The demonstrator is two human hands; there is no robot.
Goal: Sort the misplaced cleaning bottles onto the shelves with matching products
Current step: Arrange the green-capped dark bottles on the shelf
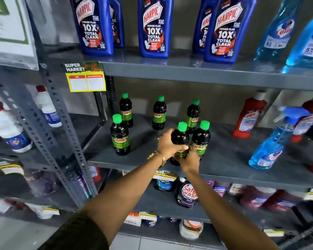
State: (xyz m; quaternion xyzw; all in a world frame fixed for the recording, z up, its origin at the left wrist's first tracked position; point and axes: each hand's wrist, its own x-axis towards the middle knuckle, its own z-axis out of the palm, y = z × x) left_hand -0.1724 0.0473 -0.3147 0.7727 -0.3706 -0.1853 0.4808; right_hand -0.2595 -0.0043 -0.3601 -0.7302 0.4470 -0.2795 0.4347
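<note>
Both my hands grip one dark Sunny bottle (180, 136) with a green cap, near the front of the middle shelf (229, 156). My left hand (167, 144) wraps its left side; my right hand (189, 159) holds its lower part. Several more Sunny bottles stand around it, one (200, 139) touching close on the right, another (120, 136) at the left. A blue Colin spray bottle (273, 141) leans at the right of the same shelf, in front of red Harpic bottles (248, 116). Blue Harpic bottles (154, 27) line the top shelf beside Colin bottles (280, 31).
A grey perforated upright (49, 112) divides this rack from the left one, which holds white bottles with red caps (9, 127). A yellow price tag (86, 78) hangs from the top shelf edge. Lower shelves carry detergent pouches (187, 194).
</note>
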